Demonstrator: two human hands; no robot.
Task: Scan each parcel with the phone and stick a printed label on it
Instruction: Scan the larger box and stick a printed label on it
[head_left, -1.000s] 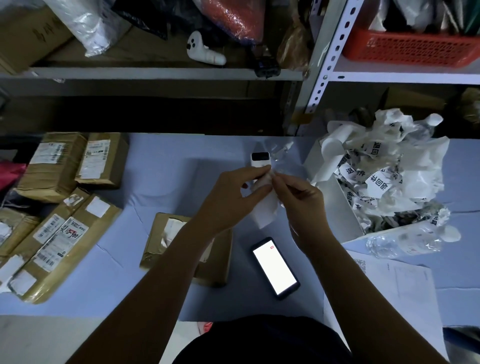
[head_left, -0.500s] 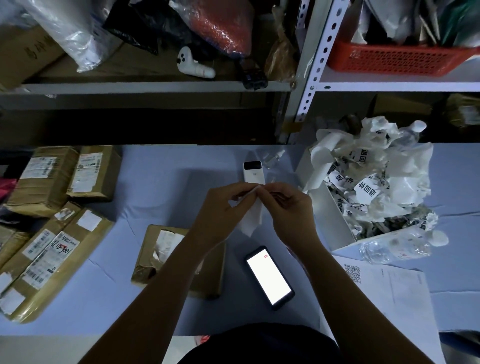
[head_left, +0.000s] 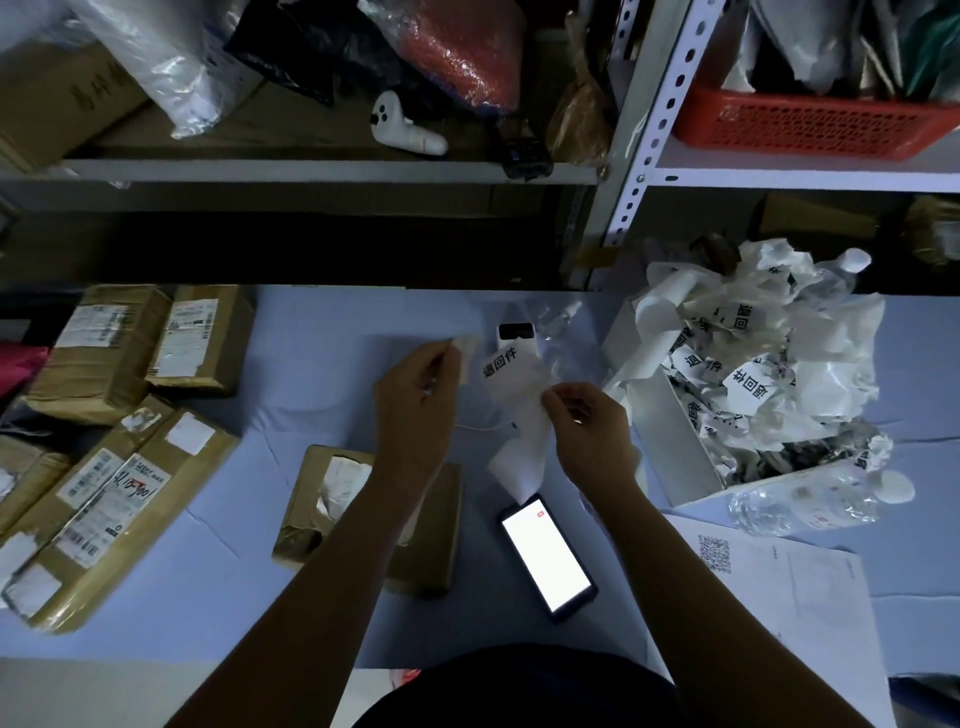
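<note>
You're seeing this through the one camera on your head, wide-angle, tipped forward and steeply down over the table (head_left: 322, 332). It's close in: your forearms stretch up from the bottom edge, and your left hand (head_left: 415, 400) and right hand (head_left: 592, 436), both pinching the label (head_left: 506, 364), land just above centre. Far side, facing you, the shelves (head_left: 332, 169) bow across the top. Parcels (head_left: 98, 353) crowd the left edge, the box of scrap paper (head_left: 670, 441) the right.
</note>
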